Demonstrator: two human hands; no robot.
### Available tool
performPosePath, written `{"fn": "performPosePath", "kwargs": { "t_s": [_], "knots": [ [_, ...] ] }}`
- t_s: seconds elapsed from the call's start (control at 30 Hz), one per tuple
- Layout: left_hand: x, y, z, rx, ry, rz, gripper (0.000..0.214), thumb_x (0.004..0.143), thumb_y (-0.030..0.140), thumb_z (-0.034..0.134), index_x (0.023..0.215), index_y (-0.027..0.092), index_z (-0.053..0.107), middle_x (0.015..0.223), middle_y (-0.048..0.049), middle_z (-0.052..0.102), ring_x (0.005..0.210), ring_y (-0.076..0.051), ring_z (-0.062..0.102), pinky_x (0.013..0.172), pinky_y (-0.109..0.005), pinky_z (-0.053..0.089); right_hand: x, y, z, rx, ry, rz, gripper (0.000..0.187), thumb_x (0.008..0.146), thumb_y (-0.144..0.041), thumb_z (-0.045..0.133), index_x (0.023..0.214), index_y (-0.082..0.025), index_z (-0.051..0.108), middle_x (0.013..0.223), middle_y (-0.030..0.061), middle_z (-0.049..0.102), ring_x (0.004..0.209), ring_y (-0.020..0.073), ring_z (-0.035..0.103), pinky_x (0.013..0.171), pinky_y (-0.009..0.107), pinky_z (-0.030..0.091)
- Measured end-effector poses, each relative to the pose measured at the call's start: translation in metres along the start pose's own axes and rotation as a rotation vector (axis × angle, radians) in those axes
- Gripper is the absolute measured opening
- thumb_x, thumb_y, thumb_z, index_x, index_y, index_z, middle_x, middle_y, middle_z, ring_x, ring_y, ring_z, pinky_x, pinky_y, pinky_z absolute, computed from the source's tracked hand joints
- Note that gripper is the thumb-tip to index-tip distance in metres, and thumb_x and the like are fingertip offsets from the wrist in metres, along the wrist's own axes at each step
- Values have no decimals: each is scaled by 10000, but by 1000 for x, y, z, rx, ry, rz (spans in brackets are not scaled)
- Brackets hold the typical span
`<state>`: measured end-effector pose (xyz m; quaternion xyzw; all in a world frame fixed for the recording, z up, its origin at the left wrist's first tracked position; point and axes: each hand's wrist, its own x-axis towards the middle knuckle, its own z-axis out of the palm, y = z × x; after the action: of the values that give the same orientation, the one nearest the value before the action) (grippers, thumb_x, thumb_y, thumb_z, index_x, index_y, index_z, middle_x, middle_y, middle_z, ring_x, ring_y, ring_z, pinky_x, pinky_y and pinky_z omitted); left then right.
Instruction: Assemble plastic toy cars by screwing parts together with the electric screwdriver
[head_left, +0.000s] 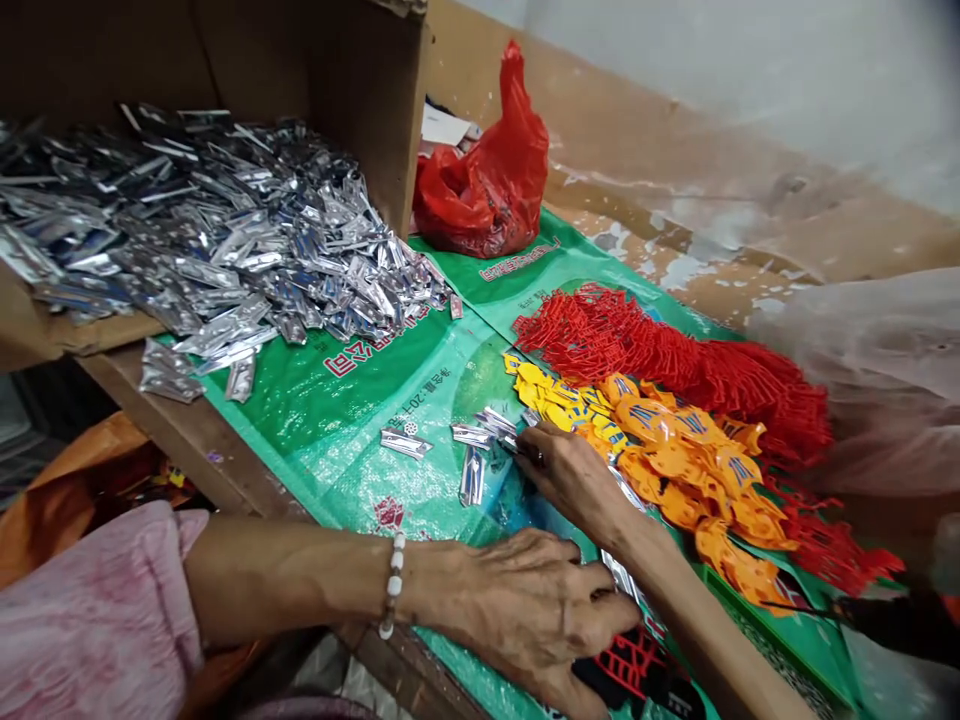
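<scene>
Overflowing cardboard box (371, 120): it is standing with its mouth toward the green printed sheet (300, 430); one knock could push out more packets.
Heap of silver packets (270, 240): it is sloping from the box onto the sheet, and some are lying at the wooden table edge (240, 475); a brushing sleeve could drop these.
Bundle of red cords (637, 340): it is lying beside the orange plastic pieces (675, 450); loose strands could hook them and tangle.
Left hand (525, 610): it is resting palm-down over a black piece with red lattice (626, 665); its grip I cannot tell, but heavy pressing could bend the piece.
Right hand (562, 470): its bunched fingers are touching the loose silver packets (472, 475); whether they are pinching one, I cannot tell. Smooth foil could slip, or two could come together.
</scene>
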<state>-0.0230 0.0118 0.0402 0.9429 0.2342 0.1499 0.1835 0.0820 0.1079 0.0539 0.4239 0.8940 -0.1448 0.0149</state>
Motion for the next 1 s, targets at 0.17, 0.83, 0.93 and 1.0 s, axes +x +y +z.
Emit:
{"fn": "performPosePath", "kwargs": {
  "t_s": [0.17,0.83,0.93,1.0],
  "knots": [
    [-2,-3,-7,-102,-2,-42,498,828,475,672,1134,98,564,999,-97,696,806,-254,679,658,-324,519,-17,-4,-14,139,45,-27,225,947,-279,488,898,-161,673,846,73,675,742,166,617,682,285,460],
    [2,-20,-5,-373,63,-115,551,741,389,732,1223,165,585,1033,-63,705,883,-242,665,802,-345,512,-169,-18,-13,883,265,427,219,784,-395,696,795,-182,745,679,18,640,620,108,507,547,228,390],
    [2,-19,-7,-361,65,-114,559,728,367,750,1216,152,584,1035,-66,704,880,-237,661,807,-335,507,-168,-17,-15,788,273,381,165,792,-337,680,803,-188,753,692,25,660,645,120,541,553,227,407],
    [2,-18,-11,-370,35,-122,521,744,361,740,1202,163,591,1036,-57,700,894,-232,657,814,-326,501,-169,-17,-19,772,274,357,158,793,-338,687,784,-193,752,685,23,664,648,126,557,558,230,420]
  ]
}}
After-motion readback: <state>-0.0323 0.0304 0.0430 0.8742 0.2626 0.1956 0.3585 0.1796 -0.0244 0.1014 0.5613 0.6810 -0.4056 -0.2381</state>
